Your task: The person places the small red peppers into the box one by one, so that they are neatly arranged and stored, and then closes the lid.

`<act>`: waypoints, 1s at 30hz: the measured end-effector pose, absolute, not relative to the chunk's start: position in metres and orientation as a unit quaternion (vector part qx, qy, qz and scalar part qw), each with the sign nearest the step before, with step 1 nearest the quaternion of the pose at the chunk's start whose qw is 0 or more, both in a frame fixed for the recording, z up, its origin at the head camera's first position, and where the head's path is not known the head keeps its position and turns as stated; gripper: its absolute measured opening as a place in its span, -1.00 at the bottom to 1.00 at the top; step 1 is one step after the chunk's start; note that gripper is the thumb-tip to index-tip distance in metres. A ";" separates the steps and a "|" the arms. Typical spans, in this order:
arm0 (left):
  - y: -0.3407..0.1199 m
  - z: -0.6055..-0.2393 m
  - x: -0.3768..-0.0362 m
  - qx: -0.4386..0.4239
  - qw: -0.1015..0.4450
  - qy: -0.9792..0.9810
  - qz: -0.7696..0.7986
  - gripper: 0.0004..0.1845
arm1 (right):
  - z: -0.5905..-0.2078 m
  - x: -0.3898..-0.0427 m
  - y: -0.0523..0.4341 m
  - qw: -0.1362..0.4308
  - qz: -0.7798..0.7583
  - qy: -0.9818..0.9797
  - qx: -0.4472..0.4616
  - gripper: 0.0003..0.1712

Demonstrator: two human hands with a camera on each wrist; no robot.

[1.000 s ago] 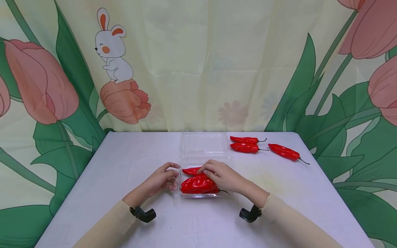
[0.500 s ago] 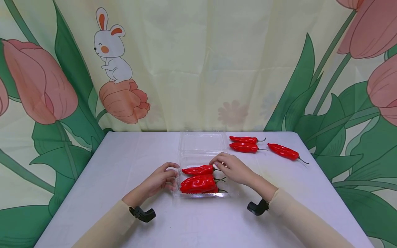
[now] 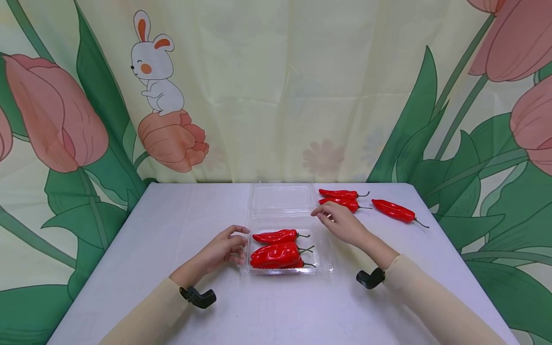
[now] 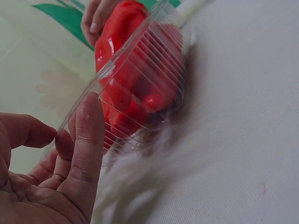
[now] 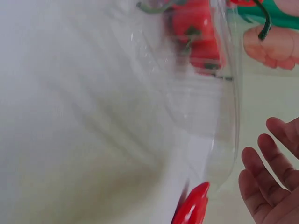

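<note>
A clear plastic clamshell box (image 3: 284,271) lies with its lid (image 3: 282,197) folded back on the table. Inside are red chili peppers: one at the back (image 3: 273,236), a wider one (image 3: 274,255) in front, and another partly hidden beneath it. My left hand (image 3: 226,247) pinches the box's left rim between thumb and fingers, as the left wrist view shows. Beyond the box's back right corner, my right hand (image 3: 342,224) hovers with loosely extended fingers, holding nothing. It is close to a loose red chili pepper (image 3: 338,203), partly covering it in the head view.
Another chili pepper (image 3: 338,193) lies just behind that loose one, and a further chili pepper (image 3: 393,211) rests to the right. A white cloth covers the table (image 3: 181,211). A printed curtain (image 3: 258,96) hangs behind the far edge.
My right hand has let go of the back pepper in the box and moved right and away, towards the loose peppers. My left hand has stayed at the box.
</note>
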State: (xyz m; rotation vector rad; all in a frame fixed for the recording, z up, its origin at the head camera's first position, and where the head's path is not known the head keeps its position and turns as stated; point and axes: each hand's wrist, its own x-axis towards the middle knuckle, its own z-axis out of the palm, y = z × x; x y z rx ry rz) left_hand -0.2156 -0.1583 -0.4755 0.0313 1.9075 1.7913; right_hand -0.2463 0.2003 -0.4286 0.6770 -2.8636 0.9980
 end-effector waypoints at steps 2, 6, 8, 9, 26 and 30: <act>-0.159 -0.476 -0.216 0.010 0.258 0.705 0.660 -0.55 | -0.431 -0.250 0.206 0.022 0.319 -0.924 0.211 -0.79; -0.158 -0.475 -0.216 0.005 0.255 0.708 0.658 -0.55 | -0.437 -0.259 0.217 0.024 0.313 -0.929 0.195 -0.76; -0.158 -0.475 -0.216 0.004 0.256 0.709 0.657 -0.55 | -0.441 -0.262 0.223 0.025 0.310 -0.932 0.187 -0.75; -0.158 -0.474 -0.216 0.003 0.256 0.709 0.657 -0.55 | -0.443 -0.264 0.225 0.026 0.308 -0.933 0.183 -0.75; -0.158 -0.479 -0.217 -0.002 0.258 0.710 0.656 -0.53 | -0.455 -0.280 0.261 0.049 0.289 -0.951 0.101 -0.70; -0.158 -0.480 -0.216 -0.004 0.257 0.709 0.657 -0.53 | -0.458 -0.284 0.268 0.049 0.289 -0.953 0.083 -0.68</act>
